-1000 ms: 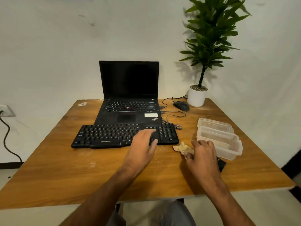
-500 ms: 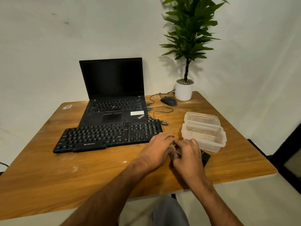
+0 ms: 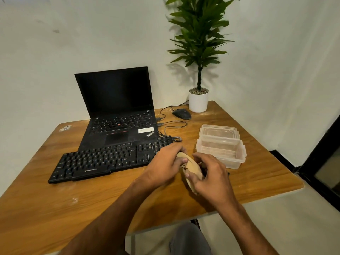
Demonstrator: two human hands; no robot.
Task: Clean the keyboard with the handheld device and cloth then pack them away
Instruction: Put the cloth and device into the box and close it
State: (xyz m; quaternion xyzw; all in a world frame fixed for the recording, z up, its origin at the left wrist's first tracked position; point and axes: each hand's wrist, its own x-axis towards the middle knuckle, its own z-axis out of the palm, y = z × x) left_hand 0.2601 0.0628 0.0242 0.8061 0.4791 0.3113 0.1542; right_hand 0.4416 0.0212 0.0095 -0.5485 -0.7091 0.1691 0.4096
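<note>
Both hands (image 3: 165,166) (image 3: 211,177) now hold the cloth (image 3: 192,169), lifted off the table (image 3: 92,199).

Plain white walls (image 3: 276,52), a few scuffs upper left. Wooden worktop (image 3: 55,208) pushed against the back wall, grain visible, pale smudges on the surface. Potted plant (image 3: 199,39) in a white pot at the far corner, casting a soft shadow on the wall. Light grey floor (image 3: 294,218), dark skirting (image 3: 283,159) and a dark door frame (image 3: 323,153) at right.

Small office or home workstation: wooden desk (image 3: 55,208) against a plain wall, bearing laptop (image 3: 117,111), keyboard (image 3: 103,161), mouse (image 3: 181,114), potted plant (image 3: 198,70).
</note>
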